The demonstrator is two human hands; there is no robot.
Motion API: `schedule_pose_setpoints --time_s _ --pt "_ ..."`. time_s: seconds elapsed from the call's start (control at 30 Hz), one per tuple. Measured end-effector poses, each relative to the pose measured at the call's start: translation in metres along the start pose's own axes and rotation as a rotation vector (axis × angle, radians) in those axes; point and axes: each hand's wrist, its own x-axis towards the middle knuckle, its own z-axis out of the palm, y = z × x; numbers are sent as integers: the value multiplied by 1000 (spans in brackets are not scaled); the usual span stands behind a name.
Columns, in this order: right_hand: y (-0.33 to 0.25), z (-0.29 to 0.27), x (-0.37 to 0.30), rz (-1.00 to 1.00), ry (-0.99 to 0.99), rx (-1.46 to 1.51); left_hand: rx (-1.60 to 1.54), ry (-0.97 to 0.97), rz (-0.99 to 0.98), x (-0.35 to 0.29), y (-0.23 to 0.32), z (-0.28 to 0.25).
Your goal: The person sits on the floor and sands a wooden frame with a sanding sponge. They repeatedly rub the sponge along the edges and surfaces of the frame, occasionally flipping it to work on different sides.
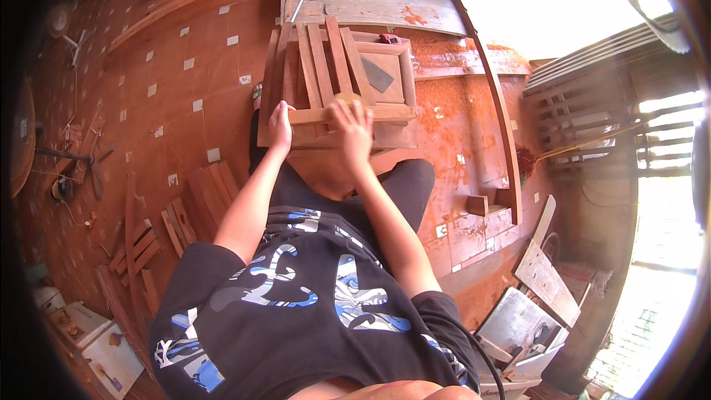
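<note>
A reddish wooden strip (394,114) lies crosswise before me, over the near part of a framed wooden panel (406,74). Its left end is gripped by my left hand (281,127), the thumb along the top edge. My right hand (353,131) presses a tan piece of sandpaper (346,97) onto the middle of the strip, fingers laid over it; they hide most of it. Beyond the strip, several narrow wooden strips (317,67) rest side by side on the panel. A dark grey flat sheet (378,74) and a small red tool (390,38) are to their right.
Behind the panel stands a wooden bench top (378,4) with a metal rod on it. A long beam (495,96) runs along the right, beside orange shavings on the tiled floor. Loose boards (211,191) lie to my left. A broom (527,159) leans at right.
</note>
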Motion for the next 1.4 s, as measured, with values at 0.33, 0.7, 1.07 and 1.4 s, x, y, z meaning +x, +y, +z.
schedule_pose_setpoints --time_s 0.33,0.7,1.07,1.4 --pt "7 -23 7 125 98 76 211 -6 155 7 -10 -13" --pt "94 -27 -23 821 432 344 54 -46 -163 6 -3 -13" --pt "108 -13 -26 665 556 653 -311 -145 -175 0 51 5" --pt "92 -24 -17 420 485 213 -97 -184 -263 1 30 -17"
